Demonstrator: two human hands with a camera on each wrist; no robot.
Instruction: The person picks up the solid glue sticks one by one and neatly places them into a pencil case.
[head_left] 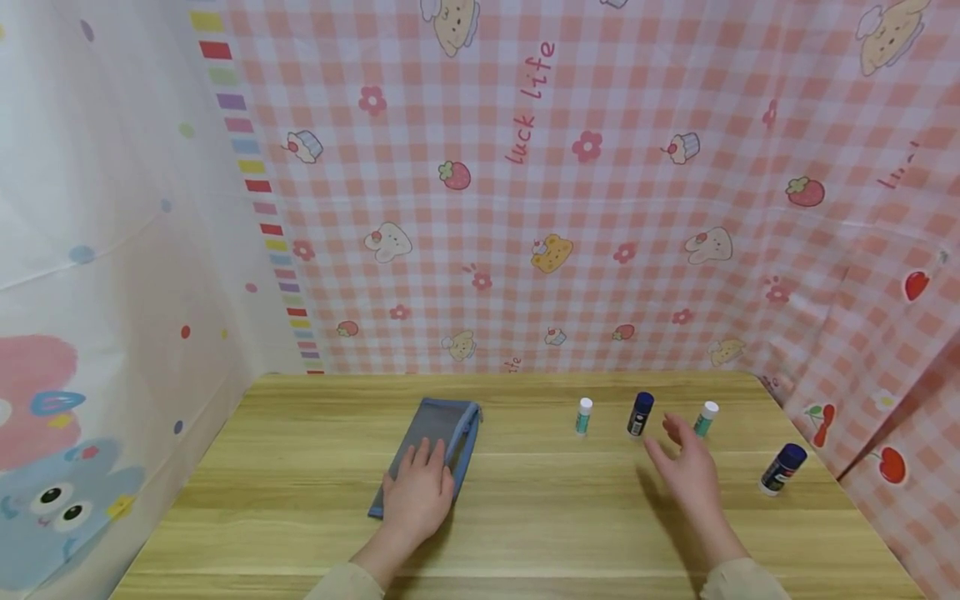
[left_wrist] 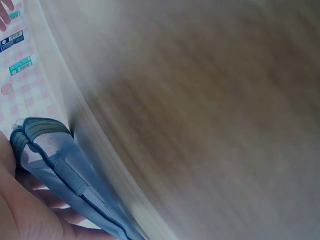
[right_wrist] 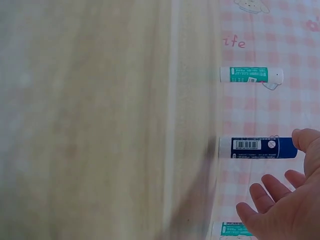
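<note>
The left hand (head_left: 417, 492) lay palm down on a blue mesh pouch (head_left: 429, 423), its fingers extended across the upper face; the pouch's zipped side lay toward the thumb. The right hand (head_left: 692, 471) hung above the wooden table (head_left: 540, 525), thumb and fingers apart with nothing between them. Just beyond its thumb stood a dark-blue glue stick (head_left: 640, 414); whether the thumb touched its cap could not be told. Behind the fingers, partly hidden by them, stood a green-and-white glue stick (head_left: 707, 417). A second green-and-white stick (head_left: 583, 417) stood farther off on the thumb side; another dark-blue stick (head_left: 783, 469) stood apart on the little-finger side.
</note>
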